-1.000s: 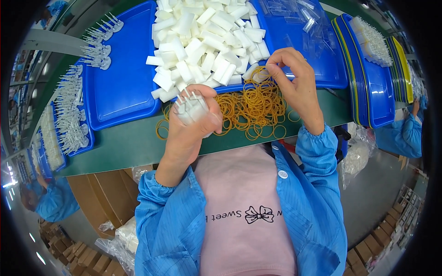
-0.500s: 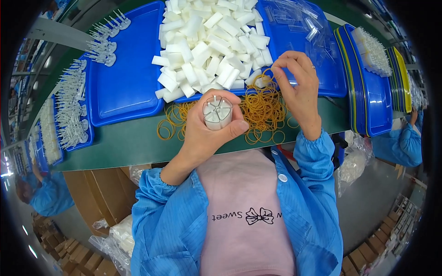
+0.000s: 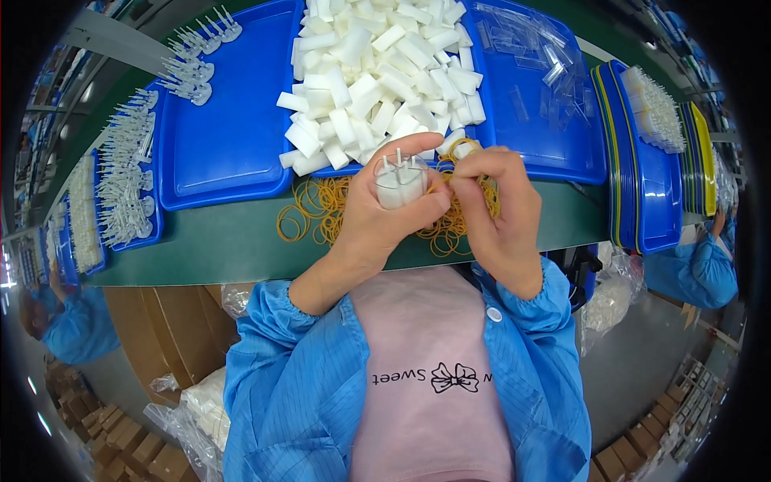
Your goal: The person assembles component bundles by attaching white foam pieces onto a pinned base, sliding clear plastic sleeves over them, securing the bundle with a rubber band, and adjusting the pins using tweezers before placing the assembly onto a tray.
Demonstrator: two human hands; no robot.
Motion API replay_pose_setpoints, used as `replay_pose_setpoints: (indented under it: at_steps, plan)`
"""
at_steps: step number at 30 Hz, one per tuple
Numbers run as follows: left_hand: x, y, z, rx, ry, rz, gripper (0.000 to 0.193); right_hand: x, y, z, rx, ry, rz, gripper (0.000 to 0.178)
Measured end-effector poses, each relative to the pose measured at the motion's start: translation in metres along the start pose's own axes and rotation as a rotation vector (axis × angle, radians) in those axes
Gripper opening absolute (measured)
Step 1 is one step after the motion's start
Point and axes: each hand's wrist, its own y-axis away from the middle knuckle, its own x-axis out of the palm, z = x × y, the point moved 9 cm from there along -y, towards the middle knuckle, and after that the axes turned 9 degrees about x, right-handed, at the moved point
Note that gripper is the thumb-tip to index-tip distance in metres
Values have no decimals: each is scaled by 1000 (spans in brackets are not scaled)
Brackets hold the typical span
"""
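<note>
My left hand [image 3: 365, 217] is closed around a short round bundle [image 3: 400, 191] of white blocks with clear plastic edges and several thin white prongs on top. It holds the bundle upright over the front of the table. Right beside it, my right hand [image 3: 506, 213] is pinched, its fingertips near the left thumb. A yellowish rubber band [image 3: 436, 186] shows between the two hands; much of it is hidden by the fingers. Below and behind the hands lies a loose heap of rubber bands [image 3: 317, 202].
A pile of white foam blocks [image 3: 377, 72] fills the middle back. Blue trays stand left [image 3: 225, 173] and right [image 3: 546, 157], the right one with clear plastic pieces [image 3: 526, 44]. White pronged parts [image 3: 124, 181] crowd the far left. Stacked trays [image 3: 654, 217] stand at right.
My right hand has moved left and down from above the rubber band heap to the bundle, bringing a band. The bundle in my left hand has shifted slightly right and tilted.
</note>
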Motion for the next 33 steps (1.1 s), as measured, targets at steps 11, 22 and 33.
replay_pose_setpoints:
  at_steps: [11, 22, 33]
  plan:
    - [24, 20, 4, -179, -16, 454, 85, 0, -13, -9, 492, -1440, 476, 56]
    - [-2, 7, 16, -348, 45, 246, 70, 44, 52, 86, -572, 403, 554, 40]
    - [2, 19, 3, -113, 669, 173, 47, -2, 39, 33, -278, -251, 521, 19]
